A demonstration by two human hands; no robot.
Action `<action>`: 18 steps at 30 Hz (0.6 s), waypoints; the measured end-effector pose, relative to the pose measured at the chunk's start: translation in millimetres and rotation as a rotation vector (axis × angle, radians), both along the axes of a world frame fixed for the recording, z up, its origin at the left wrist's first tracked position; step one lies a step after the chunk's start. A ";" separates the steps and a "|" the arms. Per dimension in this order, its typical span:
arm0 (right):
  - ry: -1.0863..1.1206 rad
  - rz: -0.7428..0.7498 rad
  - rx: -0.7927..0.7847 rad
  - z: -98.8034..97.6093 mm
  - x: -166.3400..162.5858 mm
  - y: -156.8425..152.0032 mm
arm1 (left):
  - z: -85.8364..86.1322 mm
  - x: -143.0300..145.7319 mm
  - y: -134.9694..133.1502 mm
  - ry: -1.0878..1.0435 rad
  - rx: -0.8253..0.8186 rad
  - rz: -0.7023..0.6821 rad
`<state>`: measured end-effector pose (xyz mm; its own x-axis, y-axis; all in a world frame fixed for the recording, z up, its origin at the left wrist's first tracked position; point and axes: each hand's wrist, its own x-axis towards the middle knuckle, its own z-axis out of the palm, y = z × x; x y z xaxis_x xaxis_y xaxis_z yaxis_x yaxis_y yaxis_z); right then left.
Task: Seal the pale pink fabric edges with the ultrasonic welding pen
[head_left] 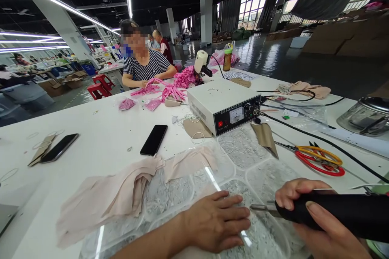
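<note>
Black handheld tool (343,212), metal-tipped: gripped in right hand (326,226), fingers curled round its body; tip just beside left hand (217,220). Left hand: open, fingers slightly parted, palm down over clear mat (170,189). Pale pink cloth (112,194): rumpled, left of that hand.

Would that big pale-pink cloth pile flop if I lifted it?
The cloth pile would probably flop: it lies in soft folds. It's likely light, since its layers look thin. Pushed, it might slide on the shiny sheet.
</note>
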<state>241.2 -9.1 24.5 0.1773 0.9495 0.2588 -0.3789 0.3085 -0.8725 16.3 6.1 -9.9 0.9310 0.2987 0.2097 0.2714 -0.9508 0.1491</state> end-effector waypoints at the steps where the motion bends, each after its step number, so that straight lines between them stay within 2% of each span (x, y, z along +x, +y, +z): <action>1: -0.003 0.004 0.005 -1.0 0.2 -0.1 | -0.4 -0.1 0.1 -0.002 0.002 0.001; 8: -0.033 0.041 0.046 -10.7 1.3 0.6 | -1.1 -1.0 1.0 -0.006 0.011 -0.004; 18: -0.036 0.078 0.075 -8.1 1.7 2.1 | 0.2 -0.3 0.5 -0.009 0.019 -0.017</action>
